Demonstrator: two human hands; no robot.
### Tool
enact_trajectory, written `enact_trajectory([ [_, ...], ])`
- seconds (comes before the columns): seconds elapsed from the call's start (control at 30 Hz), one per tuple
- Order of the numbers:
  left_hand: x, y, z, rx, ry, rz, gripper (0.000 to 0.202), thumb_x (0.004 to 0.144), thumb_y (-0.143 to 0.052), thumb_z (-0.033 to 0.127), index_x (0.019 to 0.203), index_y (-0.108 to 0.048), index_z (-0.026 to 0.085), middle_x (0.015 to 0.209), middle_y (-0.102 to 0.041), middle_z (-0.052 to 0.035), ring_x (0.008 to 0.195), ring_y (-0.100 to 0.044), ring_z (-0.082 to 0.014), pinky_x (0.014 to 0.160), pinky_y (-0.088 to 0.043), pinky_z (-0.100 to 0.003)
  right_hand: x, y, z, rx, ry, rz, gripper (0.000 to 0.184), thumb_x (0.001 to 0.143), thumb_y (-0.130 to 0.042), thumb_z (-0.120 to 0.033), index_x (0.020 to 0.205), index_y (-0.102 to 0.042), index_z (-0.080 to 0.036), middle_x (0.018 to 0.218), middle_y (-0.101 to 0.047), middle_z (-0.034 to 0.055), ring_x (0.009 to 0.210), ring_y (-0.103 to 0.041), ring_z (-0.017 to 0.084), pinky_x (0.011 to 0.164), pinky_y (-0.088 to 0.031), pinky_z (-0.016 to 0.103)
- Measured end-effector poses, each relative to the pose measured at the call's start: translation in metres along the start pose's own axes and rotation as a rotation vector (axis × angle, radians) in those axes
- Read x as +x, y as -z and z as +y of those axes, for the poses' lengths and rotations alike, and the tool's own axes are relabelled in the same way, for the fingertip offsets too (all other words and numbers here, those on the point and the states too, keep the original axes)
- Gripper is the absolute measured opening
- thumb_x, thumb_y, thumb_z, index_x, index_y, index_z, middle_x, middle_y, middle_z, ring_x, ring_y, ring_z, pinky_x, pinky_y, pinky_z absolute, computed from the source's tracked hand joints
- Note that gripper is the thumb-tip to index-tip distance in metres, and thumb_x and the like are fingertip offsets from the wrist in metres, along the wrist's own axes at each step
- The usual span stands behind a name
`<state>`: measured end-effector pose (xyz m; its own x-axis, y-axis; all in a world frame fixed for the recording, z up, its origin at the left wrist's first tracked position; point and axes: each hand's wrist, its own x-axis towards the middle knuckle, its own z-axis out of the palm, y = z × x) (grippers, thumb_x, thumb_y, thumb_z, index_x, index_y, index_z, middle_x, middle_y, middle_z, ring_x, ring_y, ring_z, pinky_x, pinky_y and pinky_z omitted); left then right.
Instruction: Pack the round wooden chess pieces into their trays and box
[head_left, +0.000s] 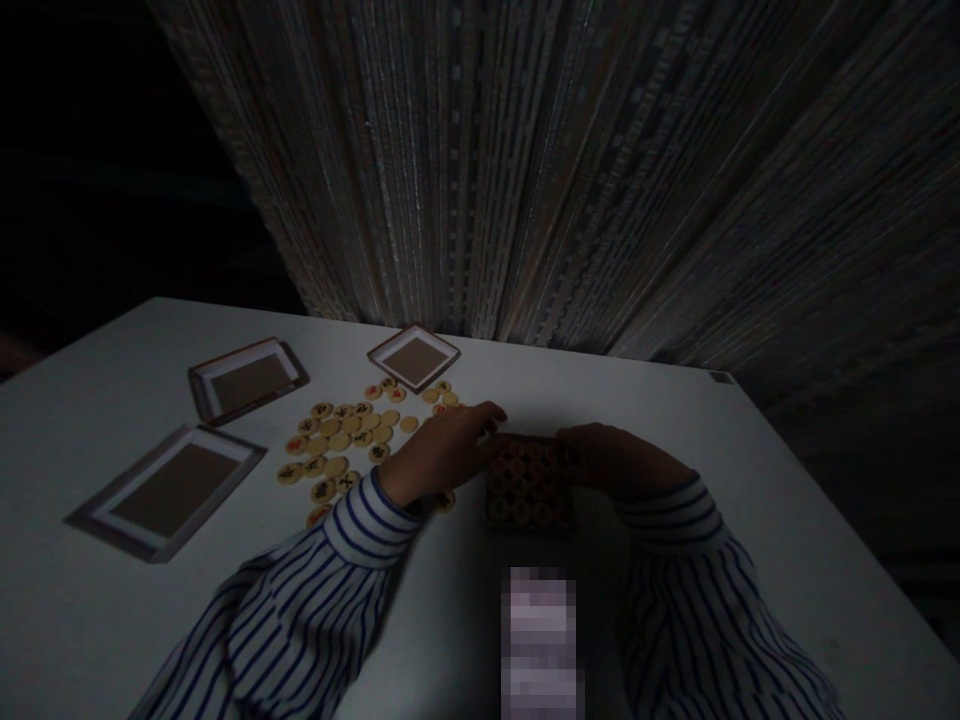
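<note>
A small dark box (529, 528) sits on the white table between my hands, filled with rows of round Chinese chess pieces (529, 485). At its far left corner is my left hand (446, 448), fingers apart and slightly bent, the lower ones close against the box edge. My right hand (630, 462) curls around the far right corner, fingertips on the rim. Loose chess pieces (339, 441), pale with red or black characters and some blank, lie scattered left of and partly under my left forearm. Dim light hides the finer finger contact.
Three shallow trays or lids rest on the table (750, 560): one at the back (377, 357), one at far left (196, 385), one at near left (101, 520). A string curtain (480, 180) hangs behind the table. A blurred-out patch (541, 645) covers the near middle.
</note>
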<state>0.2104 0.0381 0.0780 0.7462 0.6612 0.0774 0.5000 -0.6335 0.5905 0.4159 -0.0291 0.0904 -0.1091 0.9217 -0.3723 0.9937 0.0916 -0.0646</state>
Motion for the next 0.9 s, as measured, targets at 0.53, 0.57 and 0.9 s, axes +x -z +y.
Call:
enact_trajectory([
  [0.53, 0.0002, -0.0006, -0.0014, 0.002, -0.021, -0.012, 0.032, 0.082, -0.046, 0.036, 0.108, -0.054, 0.02, 0.095, -0.064, -0.007, 0.086, -0.059, -0.0194, 0.071, -0.043, -0.029, 0.0021, -0.0005, 0.0007, 0.014, 0.02, -0.012, 0.023, 0.078, -0.047, -0.027, 0.094, -0.061, -0.02, 0.093, -0.066, 0.0077, 0.082, -0.061, 0.019, 0.062, -0.042, 0.028],
  [0.57, 0.0001, -0.0002, -0.001, 0.009, -0.026, -0.014, 0.031, 0.082, -0.046, 0.036, 0.108, -0.054, 0.02, 0.095, -0.064, -0.0069, 0.087, -0.059, -0.0194, 0.071, -0.043, -0.029, 0.0022, -0.0005, 0.0008, 0.014, 0.024, -0.014, 0.024, 0.078, -0.047, -0.028, 0.095, -0.061, -0.019, 0.093, -0.066, 0.0079, 0.082, -0.061, 0.02, 0.062, -0.043, 0.028],
  [0.9, -0.0005, 0.0009, -0.0004, 0.02, -0.031, -0.024, 0.029, 0.082, -0.046, 0.034, 0.107, -0.054, 0.019, 0.096, -0.064, -0.0073, 0.085, -0.059, -0.0195, 0.07, -0.042, -0.029, -0.0004, 0.0023, 0.0002, 0.024, 0.039, -0.02, 0.024, 0.076, -0.048, -0.026, 0.095, -0.061, -0.019, 0.093, -0.066, 0.0079, 0.081, -0.061, 0.02, 0.063, -0.044, 0.029],
])
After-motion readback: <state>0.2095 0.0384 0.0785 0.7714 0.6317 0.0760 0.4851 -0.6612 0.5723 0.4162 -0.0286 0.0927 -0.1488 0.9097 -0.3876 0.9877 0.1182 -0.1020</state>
